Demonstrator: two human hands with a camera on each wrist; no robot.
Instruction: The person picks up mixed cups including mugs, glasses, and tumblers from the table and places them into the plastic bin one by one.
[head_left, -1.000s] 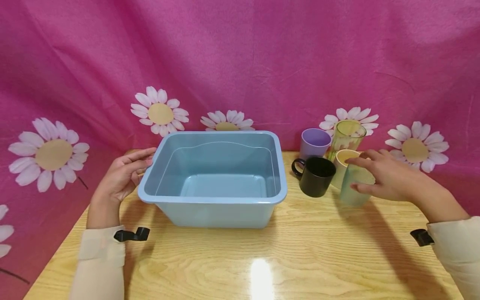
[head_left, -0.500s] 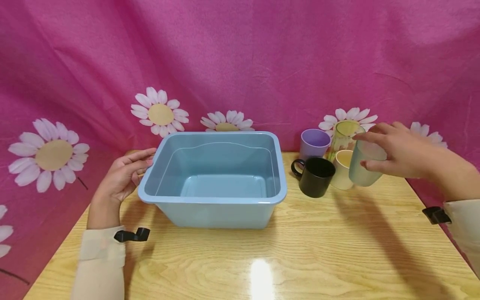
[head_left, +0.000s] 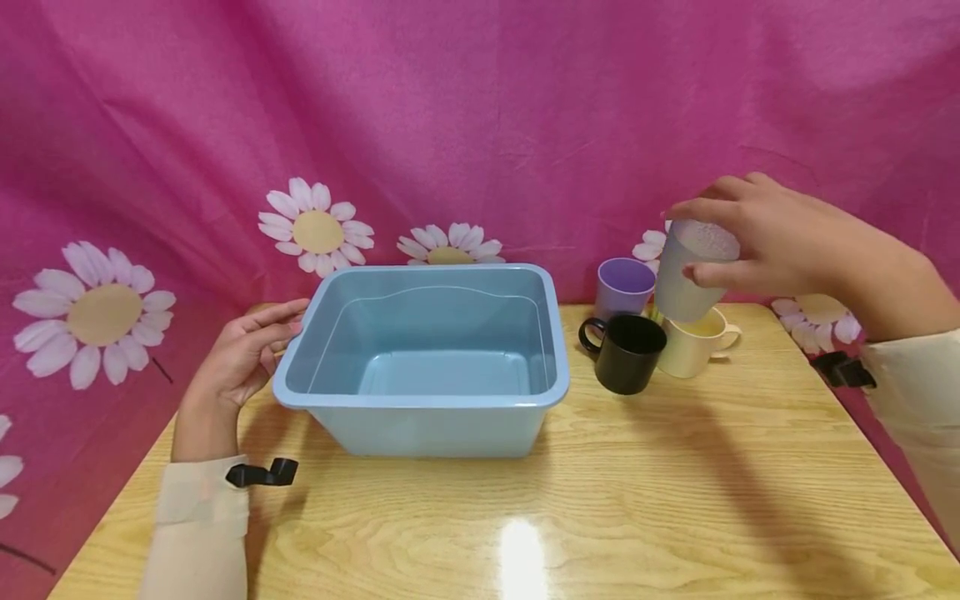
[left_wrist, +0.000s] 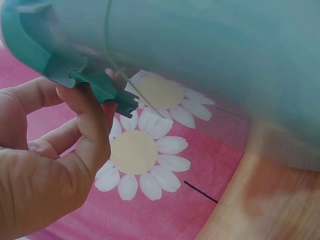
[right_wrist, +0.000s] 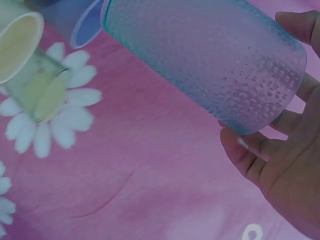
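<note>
A frosted bluish tumbler (head_left: pixel 686 287) with a bumpy texture is gripped by the right hand (head_left: pixel 795 242) and hangs slightly tilted in the air above the cups. In the right wrist view, fingers and thumb lie around one end of the tumbler (right_wrist: pixel 210 65). The left hand (head_left: pixel 234 362) holds the left rim of a blue plastic tub (head_left: pixel 420 402); in the left wrist view its thumb and fingers close on the rim's edge. Below and left of the tumbler stand a cream mug (head_left: pixel 681 354), a black mug (head_left: pixel 626 367) and a purple cup (head_left: pixel 622 292).
A green-tinted glass (right_wrist: pixel 42 90) shows in the right wrist view; in the head view the tumbler mostly hides it. Everything stands on a light wooden table (head_left: pixel 420 533). A pink cloth (head_left: pixel 450 108) with daisies hangs directly behind and at the left.
The right hand has lifted the tumbler off the table, first to the right and upward, then up and left above the cream mug, whose handle now shows. The left hand and tub stay put.
</note>
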